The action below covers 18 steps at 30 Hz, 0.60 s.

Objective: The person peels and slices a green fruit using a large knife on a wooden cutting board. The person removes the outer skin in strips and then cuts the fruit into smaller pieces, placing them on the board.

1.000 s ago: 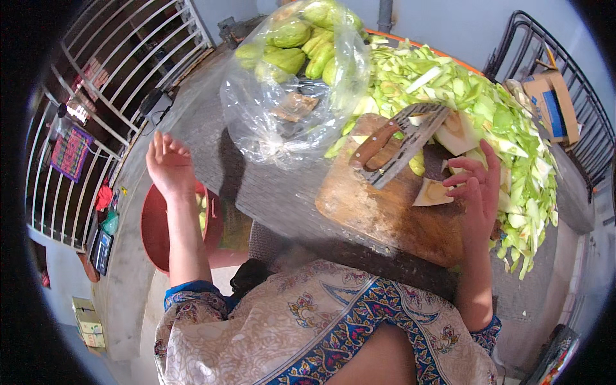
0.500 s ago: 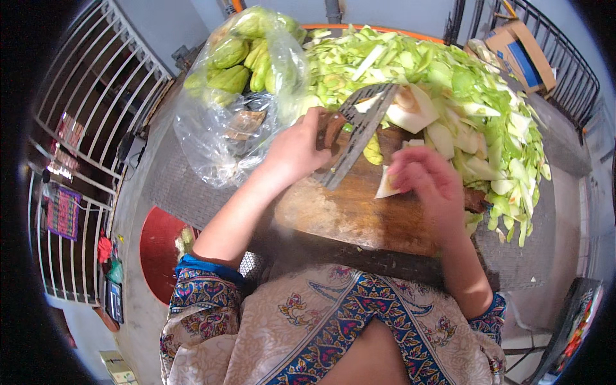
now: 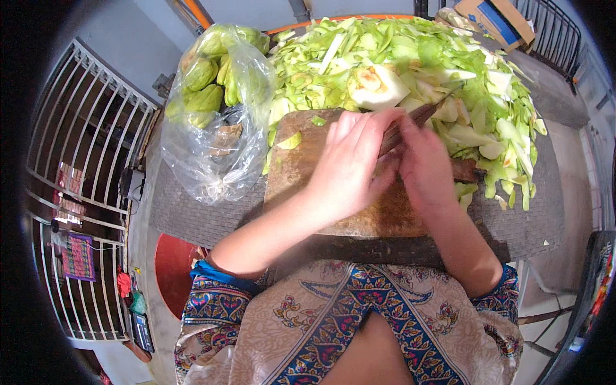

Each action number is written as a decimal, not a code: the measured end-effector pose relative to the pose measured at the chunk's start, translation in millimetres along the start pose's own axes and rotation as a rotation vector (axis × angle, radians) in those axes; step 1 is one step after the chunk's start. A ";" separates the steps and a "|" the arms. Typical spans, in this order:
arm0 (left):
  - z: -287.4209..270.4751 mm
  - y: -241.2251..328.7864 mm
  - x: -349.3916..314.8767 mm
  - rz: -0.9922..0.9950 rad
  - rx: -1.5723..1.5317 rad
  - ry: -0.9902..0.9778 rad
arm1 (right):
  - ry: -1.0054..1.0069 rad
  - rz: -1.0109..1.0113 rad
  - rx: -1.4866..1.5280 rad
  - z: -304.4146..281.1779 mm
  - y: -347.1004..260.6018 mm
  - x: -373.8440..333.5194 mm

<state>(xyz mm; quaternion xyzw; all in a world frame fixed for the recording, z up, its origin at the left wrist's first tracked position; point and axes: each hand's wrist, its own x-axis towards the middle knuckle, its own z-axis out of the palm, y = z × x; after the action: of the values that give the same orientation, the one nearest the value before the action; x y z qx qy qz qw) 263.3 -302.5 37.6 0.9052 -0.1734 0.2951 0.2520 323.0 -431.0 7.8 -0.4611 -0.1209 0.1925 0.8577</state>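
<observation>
Above the wooden cutting board point(image 3: 301, 138), my left hand point(image 3: 356, 157) and my right hand point(image 3: 427, 163) are drawn together, fingertips meeting. Between them is a knife point(image 3: 416, 117), its dark brown handle slanting up to the right; both hands are closed about it, though my fingers hide much of it and its far end is blurred. Just beyond my left fingers, a peeled, pale chayote point(image 3: 384, 93) with a brownish cut face leans on the heap of green and white peelings point(image 3: 410, 48). A small yellow-green scrap point(image 3: 290, 141) lies at the board's left edge.
A clear plastic bag point(image 3: 212, 151) with several whole green chayotes point(image 3: 204, 99) stands left of the board on a dark woven table top point(image 3: 199, 215). Below the table's left edge is a red basin point(image 3: 173, 276). At the back right is a cardboard box point(image 3: 497, 24).
Both hands have come together over the board. The knife has turned, so its broad slotted blade no longer shows. The pale piece my right hand held is out of sight. The view has shifted.
</observation>
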 end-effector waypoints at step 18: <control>-1.3 -124.3 4.0 0.368 0.363 -0.441 | -0.003 -0.689 -1.596 -83.7 -61.8 33.6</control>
<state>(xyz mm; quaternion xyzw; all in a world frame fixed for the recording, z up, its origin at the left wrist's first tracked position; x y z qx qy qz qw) 323.3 -201.4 -3.0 0.9309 -0.3287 0.1588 -0.0143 398.8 -509.4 14.9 -0.8623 -0.3537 -0.2196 0.2882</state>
